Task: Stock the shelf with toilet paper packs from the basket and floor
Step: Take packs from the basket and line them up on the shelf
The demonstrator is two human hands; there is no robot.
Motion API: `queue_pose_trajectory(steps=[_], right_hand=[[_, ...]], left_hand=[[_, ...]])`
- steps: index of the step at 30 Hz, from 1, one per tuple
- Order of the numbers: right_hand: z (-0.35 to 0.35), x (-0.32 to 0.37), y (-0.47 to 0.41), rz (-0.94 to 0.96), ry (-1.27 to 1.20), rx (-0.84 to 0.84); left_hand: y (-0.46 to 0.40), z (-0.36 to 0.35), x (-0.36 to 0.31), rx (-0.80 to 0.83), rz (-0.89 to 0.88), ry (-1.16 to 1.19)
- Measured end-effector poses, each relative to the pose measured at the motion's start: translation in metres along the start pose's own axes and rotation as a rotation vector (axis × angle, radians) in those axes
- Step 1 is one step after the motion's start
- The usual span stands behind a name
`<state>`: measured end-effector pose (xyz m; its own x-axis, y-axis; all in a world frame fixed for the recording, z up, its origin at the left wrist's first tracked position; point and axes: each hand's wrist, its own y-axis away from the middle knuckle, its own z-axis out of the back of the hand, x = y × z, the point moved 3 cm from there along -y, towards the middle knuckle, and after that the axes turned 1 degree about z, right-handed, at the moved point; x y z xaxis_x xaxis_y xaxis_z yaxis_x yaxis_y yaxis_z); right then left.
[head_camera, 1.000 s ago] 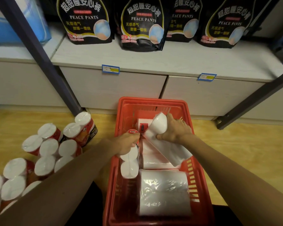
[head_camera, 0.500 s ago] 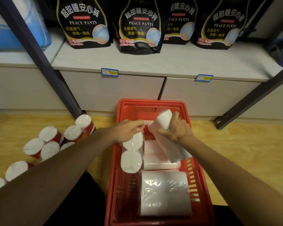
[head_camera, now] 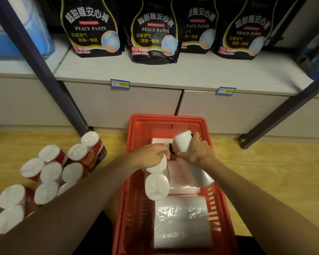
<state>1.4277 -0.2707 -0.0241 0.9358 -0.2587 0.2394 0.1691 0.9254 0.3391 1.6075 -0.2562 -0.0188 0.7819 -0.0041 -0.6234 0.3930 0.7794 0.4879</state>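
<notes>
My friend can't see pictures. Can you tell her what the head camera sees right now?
Two bare hands lift plastic-wrapped white toilet paper packs out of a red plastic basket on a wooden floor: the left hand grips one pack, the right hand another. More red-labelled packs lie on the floor at left, below a white shelf holding black pouches.

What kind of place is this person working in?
Most likely a shop aisle: blue price tags clipped to the shelf edge, identical black product bags lined up on it, and a red shopping basket of wrapped paper goods.
</notes>
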Motion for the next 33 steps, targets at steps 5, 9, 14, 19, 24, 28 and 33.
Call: queue_pose_trajectory(steps=[5, 9, 14, 19, 24, 28, 33], right_hand=[[-0.006, -0.001, -0.004, -0.022, -0.029, 0.037], [-0.003, 0.002, -0.007, -0.017, -0.06, 0.022], [0.013, 0.012, -0.009, -0.016, -0.236, -0.024], [0.056, 0.029, -0.006, 0.033, -0.343, -0.059], [0.117, 0.044, 0.006, 0.078, -0.389, -0.048], [0.175, 0.058, 0.019, 0.112, -0.389, -0.035], [0.25, 0.078, 0.045, 0.199, -0.385, -0.023]], left_hand=[[-0.002, -0.011, 0.005, 0.006, 0.132, -0.128], [-0.005, -0.024, 0.007, -0.12, 0.167, -0.154], [0.0, -0.011, 0.004, -0.239, 0.218, -0.18], [0.015, 0.046, -0.019, -0.328, 0.194, -0.264], [0.042, 0.1, -0.05, -0.356, 0.194, -0.233], [0.064, 0.14, -0.083, -0.354, 0.214, -0.249], [0.101, 0.19, -0.131, -0.327, 0.245, -0.223]])
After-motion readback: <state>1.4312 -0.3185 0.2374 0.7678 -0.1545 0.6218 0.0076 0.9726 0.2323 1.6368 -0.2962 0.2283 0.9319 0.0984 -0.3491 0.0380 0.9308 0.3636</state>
